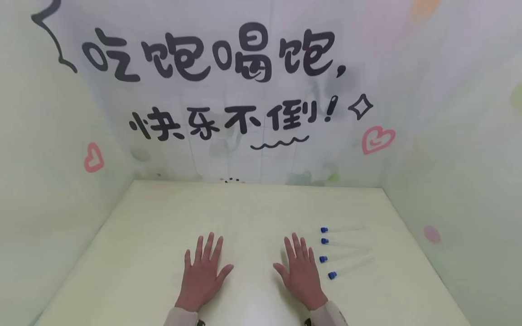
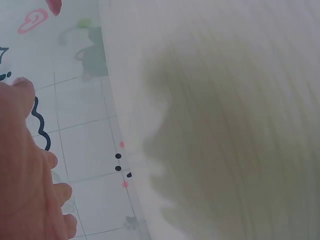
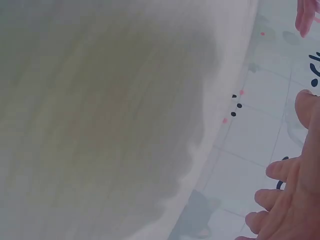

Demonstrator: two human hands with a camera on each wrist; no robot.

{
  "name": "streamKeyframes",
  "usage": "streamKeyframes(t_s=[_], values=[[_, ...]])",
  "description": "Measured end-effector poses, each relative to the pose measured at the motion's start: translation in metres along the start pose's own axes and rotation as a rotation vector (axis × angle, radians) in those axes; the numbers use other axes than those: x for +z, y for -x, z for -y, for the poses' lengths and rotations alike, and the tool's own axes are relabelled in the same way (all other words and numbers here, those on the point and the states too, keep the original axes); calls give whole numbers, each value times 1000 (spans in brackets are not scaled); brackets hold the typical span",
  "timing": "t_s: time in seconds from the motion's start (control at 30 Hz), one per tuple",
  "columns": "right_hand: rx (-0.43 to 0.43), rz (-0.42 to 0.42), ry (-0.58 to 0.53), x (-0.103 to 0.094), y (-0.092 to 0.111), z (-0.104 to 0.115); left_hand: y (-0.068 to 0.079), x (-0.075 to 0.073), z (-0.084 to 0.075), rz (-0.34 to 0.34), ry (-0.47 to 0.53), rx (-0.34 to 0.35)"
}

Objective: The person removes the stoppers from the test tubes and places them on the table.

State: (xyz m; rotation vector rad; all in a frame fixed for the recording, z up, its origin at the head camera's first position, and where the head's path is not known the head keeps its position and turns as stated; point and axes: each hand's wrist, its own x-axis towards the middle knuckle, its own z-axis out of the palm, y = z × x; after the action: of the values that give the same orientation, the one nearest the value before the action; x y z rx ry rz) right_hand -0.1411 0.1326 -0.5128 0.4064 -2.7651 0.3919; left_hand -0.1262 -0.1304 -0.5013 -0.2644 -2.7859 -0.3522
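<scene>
My left hand (image 1: 201, 276) is held palm down above the pale table (image 1: 253, 217), fingers straight and spread, holding nothing. To its right, my right hand (image 1: 302, 276) has the same pose, also holding nothing. Just right of the right hand lie several clear, thin tubes with blue caps, roughly in a column: a top tube (image 1: 324, 230), a second tube (image 1: 325, 241), a third tube (image 1: 323, 259) and a lowest tube (image 1: 332, 275). Their caps point left, towards the hand. The wrist views show the left palm (image 2: 25, 175) and right palm (image 3: 300, 190), with shadows on the tabletop.
A back wall (image 1: 244, 158) with black lettering rises behind the table's far edge. A left side wall (image 1: 49, 203) and a right side wall (image 1: 461, 203) flank the table.
</scene>
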Motion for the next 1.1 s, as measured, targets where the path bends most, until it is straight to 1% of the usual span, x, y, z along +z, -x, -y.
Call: streamKeyframes(t_s=[0.13,0.27,0.37,0.43,0.47,0.53,0.6,0.73,0.83,0.93,1.1], values=[[-14,-7,-15,-6,-7,-2,-9,-4,2,15,-10,9],[-23,-7,-42,-12,-11,-5,-17,-6,2,6,-4,16],[-29,-13,-51,-16,-11,-8,-19,-6,-2,14,11,4],[-34,-21,-53,-17,-8,-11,-17,-5,-6,26,15,-5],[-42,-38,-50,-18,-7,-14,-16,-4,-9,31,21,-13],[-55,-75,-47,-21,-4,-20,-13,-1,-15,29,19,-23],[-68,-117,-59,-24,-1,-27,-9,3,-22,11,16,-33],[-96,-192,-65,-32,4,-46,-3,8,-38,-59,27,-44],[-107,-217,-52,-40,6,-62,-4,11,-51,-103,67,-60],[-98,-202,-40,-47,9,-77,-4,12,-66,-96,118,-86],[-41,-116,-10,-58,17,-100,-5,14,-94,-31,182,-104]])
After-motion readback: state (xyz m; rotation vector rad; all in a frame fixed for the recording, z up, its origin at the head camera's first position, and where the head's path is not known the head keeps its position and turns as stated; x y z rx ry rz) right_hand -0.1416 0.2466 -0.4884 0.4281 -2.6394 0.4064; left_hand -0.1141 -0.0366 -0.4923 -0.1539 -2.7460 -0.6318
